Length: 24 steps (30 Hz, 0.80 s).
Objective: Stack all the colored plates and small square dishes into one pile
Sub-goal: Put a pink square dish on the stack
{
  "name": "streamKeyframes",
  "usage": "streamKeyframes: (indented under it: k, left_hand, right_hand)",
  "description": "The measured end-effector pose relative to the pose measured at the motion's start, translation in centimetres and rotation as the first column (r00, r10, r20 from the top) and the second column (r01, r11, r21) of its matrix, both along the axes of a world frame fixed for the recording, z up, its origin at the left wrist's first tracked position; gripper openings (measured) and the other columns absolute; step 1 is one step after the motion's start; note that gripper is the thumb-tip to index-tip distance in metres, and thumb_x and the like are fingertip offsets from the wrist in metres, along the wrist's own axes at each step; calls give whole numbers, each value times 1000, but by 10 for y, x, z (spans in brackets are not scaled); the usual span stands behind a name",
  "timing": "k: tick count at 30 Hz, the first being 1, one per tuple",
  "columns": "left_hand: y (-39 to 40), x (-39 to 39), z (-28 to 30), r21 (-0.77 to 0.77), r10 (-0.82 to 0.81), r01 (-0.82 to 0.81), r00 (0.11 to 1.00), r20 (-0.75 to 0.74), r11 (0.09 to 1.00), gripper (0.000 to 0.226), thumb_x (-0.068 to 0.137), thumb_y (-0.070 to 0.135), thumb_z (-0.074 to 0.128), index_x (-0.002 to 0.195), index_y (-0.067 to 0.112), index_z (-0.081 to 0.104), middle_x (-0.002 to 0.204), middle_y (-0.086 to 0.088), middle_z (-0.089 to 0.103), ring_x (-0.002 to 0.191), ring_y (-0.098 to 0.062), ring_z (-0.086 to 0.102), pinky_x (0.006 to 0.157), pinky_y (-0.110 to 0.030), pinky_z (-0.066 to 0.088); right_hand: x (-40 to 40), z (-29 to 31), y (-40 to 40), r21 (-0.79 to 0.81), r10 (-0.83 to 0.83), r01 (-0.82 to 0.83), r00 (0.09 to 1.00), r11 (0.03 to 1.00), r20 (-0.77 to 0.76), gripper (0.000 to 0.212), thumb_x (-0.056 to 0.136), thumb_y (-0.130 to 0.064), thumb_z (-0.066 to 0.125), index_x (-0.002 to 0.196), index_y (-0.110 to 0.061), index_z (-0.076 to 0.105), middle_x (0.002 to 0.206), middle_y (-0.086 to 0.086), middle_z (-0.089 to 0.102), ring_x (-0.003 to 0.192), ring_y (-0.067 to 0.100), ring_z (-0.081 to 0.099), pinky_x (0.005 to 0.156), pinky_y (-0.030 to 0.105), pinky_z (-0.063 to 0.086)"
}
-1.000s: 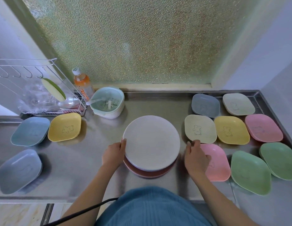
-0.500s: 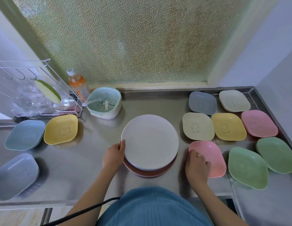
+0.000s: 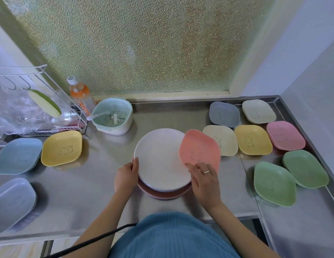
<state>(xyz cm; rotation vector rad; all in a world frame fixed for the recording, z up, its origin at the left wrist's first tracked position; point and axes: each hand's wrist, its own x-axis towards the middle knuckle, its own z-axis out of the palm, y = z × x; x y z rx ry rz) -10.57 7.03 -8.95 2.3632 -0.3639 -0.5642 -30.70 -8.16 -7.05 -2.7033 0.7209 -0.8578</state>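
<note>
Round plates already piled mid worktop (image 3: 181, 116): white plate (image 3: 160, 161) on top, reddish plate (image 3: 162, 194) under. Right hand (image 3: 204, 180) fingers pinch pink dish (image 3: 199, 149), tilted over pile's right edge, not down yet. Left hand (image 3: 126, 176) fingers curl on pile's left rim. Many small dishes left, both sides. Dishes look smooth, matte, square with round corners; worktop shiny metal.

A dull, brushed sheen is being shown by the stainless-steel counter (image 3: 181, 118), while a matt, finely speckled plastic finish is being displayed by the pink square dish (image 3: 199, 148) and the white round plate (image 3: 158, 157). A rough pebbled texture is being shown by the frosted glass window pane (image 3: 134, 43), and thin white-coated wire is being seen in the dish rack (image 3: 56, 101).
</note>
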Motion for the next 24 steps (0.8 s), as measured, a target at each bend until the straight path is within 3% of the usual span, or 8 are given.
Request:
streamKeyframes:
  k: [4,9,13,16,24]
  left_hand:
    - [0,-1,3,-14,0,0,1000,-8,1000,58,96,49,32,53,11,45,56,-7,52,57,-27,48,53,-30,35]
    - [2,-1,5,-24,-18,18,1000,-17,1000,57,96,49,32,52,14,44,56,-6,52,57,-27,48,53,-30,34]
    - [3,0,7,-7,-37,37,999,-24,999,57,96,49,31,52,16,43,58,-7,53,60,-28,48,56,-32,36]
    - [3,1,8,7,-38,38,999,-38,999,57,97,49,31,53,16,43,58,-6,52,61,-28,49,56,-31,36]
    - [4,-1,17,26,-16,18,996,-89,999,57,96,50,31,54,14,44,61,-8,54,64,-30,52,59,-34,39]
  right_hand:
    - [16,5,11,-74,178,-185,980,980,-93,40,81,-5,45,110,-22,67,84,3,60,81,20,43,74,30,32]
    - [33,8,21,-44,325,-334,934,941,-150,38,84,-10,44,108,-24,70,86,3,62,86,20,47,77,32,39]
    - [40,9,25,-10,341,-352,913,936,-223,39,83,-13,40,105,-25,71,86,3,64,83,21,52,72,30,48]
    - [38,6,23,31,353,-357,904,934,-239,38,82,-14,41,104,-24,71,86,2,64,84,17,44,70,30,48]
    - [41,7,20,103,376,-361,896,927,-238,32,87,-28,43,109,-26,66,98,-2,65,92,14,48,81,32,41]
